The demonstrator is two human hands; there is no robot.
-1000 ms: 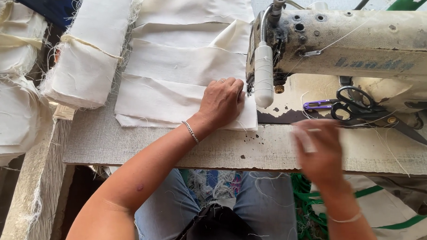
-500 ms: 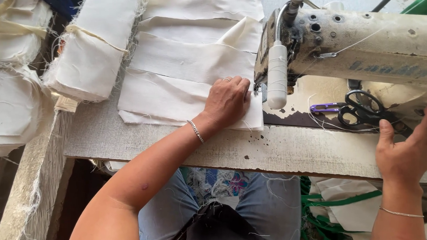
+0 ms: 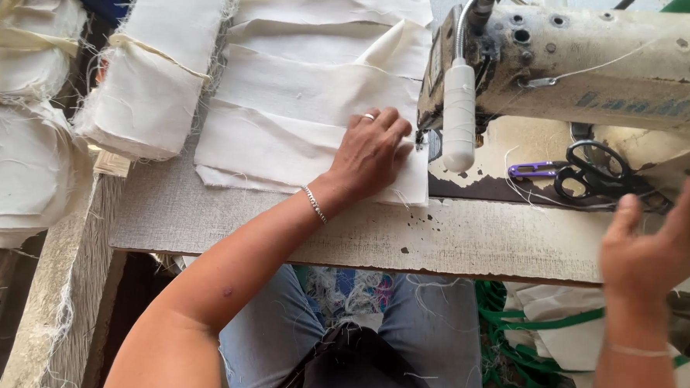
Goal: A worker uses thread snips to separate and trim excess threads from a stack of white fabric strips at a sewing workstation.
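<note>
Flat-palmed, the left hand is pressed on the cream cloth stack, fingers spread, nothing pinched. Cloth extends up and to the left of the palm, long axis across the worn table; needle end of the sewing machine is just to the right. R. hand is held open, empty, well apart, near black scissors. Tied bundles lie far left.

**What sits around my worktable**

Far left, tied bundles of cream cloth are stacked, with more frayed bundles beside them at the left edge. On the right, black-handled scissors lie on the table under the machine arm, a small purple thread snipper just beside them. The worn wooden table edge runs near me. Below, on the right, green straps lie across white cloth.
</note>
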